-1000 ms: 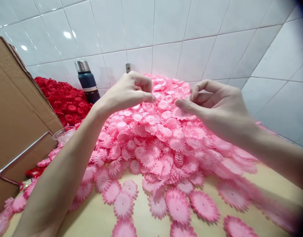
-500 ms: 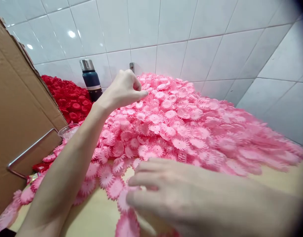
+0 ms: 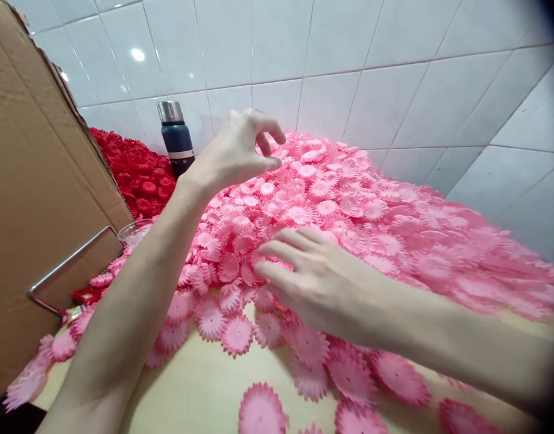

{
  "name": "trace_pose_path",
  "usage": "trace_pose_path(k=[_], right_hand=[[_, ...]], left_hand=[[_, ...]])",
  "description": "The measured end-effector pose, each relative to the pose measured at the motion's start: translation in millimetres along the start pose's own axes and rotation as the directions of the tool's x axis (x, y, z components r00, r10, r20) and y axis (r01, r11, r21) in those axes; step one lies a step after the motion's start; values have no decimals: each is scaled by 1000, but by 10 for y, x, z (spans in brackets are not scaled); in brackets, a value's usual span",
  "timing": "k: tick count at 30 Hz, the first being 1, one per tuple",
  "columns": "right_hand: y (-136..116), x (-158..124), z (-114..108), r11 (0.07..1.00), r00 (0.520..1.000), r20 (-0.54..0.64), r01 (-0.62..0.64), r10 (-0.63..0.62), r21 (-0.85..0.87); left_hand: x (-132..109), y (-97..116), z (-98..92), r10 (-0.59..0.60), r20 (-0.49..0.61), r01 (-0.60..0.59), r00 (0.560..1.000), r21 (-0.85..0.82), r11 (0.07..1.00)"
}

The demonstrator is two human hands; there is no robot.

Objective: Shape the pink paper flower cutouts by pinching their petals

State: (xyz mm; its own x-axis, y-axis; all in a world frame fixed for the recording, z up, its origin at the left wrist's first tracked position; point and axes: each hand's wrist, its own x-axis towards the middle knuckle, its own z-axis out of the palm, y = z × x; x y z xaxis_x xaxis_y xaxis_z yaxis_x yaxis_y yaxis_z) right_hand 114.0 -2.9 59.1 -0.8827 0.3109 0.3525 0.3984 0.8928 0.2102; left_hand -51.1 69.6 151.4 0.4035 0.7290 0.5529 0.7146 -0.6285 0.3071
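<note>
My left hand [image 3: 243, 147] is raised over the far left side of a big heap of pink fabric petals [image 3: 322, 190], with serrated edges and small center holes. Its thumb and fingers are apart, nothing visible between them. Lower down, my right hand [image 3: 308, 274] reaches across the heap's front, palm down, fingers stretched and somewhat spread. Whether its fingertips touch the petals is hard to tell. Several loose pink petals [image 3: 237, 335] lie on the pale tabletop [image 3: 181, 392] below this hand.
A cardboard box [image 3: 41, 199] stands at the left, beside a bent metal bar [image 3: 73, 263]. Behind are red petals [image 3: 143, 172] and a dark blue bottle [image 3: 177, 141] with a steel cap. A clear plastic container [image 3: 132, 230] sits by the box. White tiled wall [image 3: 331, 42] closes the back.
My left hand's thumb and fingers have parted from a closed pose. My right hand has moved up and away onto the heap, uncovering loose petals at the front. The view has shifted slightly.
</note>
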Motion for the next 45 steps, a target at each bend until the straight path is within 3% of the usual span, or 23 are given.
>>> trace_pose_path(k=[4, 7, 11, 15, 17, 18, 20, 23, 27, 32, 34, 37, 39, 41, 43, 45], right_hand=[[-194, -23, -47, 945, 951, 203, 174, -235, 278], [-253, 10, -52, 953, 929, 278, 178, -244, 244], [-252, 76, -19, 970, 957, 182, 201, -224, 138], [-303, 105, 102, 918, 930, -18, 365, -367, 157], [-295, 117, 143, 920, 930, -93, 366, -356, 138], [-269, 122, 145, 930, 949, -90, 315, -303, 191], [-168, 125, 108, 875, 988, -117, 146, -103, 461], [56, 101, 6, 565, 970, -53, -95, 239, 819], [338, 9, -69, 302, 884, 56, -218, 464, 928], [533, -127, -63, 223, 810, 67, -238, 582, 945], [583, -164, -71, 226, 778, 53, -246, 626, 943], [670, -202, -95, 288, 721, 13, -293, 693, 912], [726, -219, -115, 418, 676, -83, -349, 732, 839], [739, -226, -149, 602, 667, -230, -401, 709, 691], [665, -221, -203, 752, 750, -303, -369, 588, 546], [486, -203, -265, 798, 897, -211, -214, 389, 564]], left_hand=[[3, -32, 12, -2, 35, 2, 999, -5, 1000], [-4, -15, 7, -2, 54, 1, 999, 21, 1000], [-7, 11, -2, 10, 60, -13, 998, 53, 999], [0, 10, 7, 3, 79, -7, 997, 56, 998], [0, 10, 6, -4, 82, -1, 997, 54, 999], [-3, 13, -1, -3, 82, -1, 997, 51, 999], [-14, 30, -29, 0, 95, -3, 996, 29, 1000], [-45, 87, -102, 5, 193, 4, 981, -45, 999], [-71, 185, -187, 59, 343, -10, 938, -144, 990], [-55, 227, -161, 30, 554, 46, 832, -123, 991], [-49, 212, -125, 11, 607, 85, 795, -129, 988], [-43, 181, -86, 14, 633, 86, 774, -127, 988], [-32, 160, -76, -8, 616, 59, 788, -63, 996], [-13, 139, -71, -55, 568, 42, 821, 36, 998], [10, 123, -61, -88, 509, 39, 856, 106, 994], [25, 118, -47, -101, 451, 41, 887, 141, 989]])
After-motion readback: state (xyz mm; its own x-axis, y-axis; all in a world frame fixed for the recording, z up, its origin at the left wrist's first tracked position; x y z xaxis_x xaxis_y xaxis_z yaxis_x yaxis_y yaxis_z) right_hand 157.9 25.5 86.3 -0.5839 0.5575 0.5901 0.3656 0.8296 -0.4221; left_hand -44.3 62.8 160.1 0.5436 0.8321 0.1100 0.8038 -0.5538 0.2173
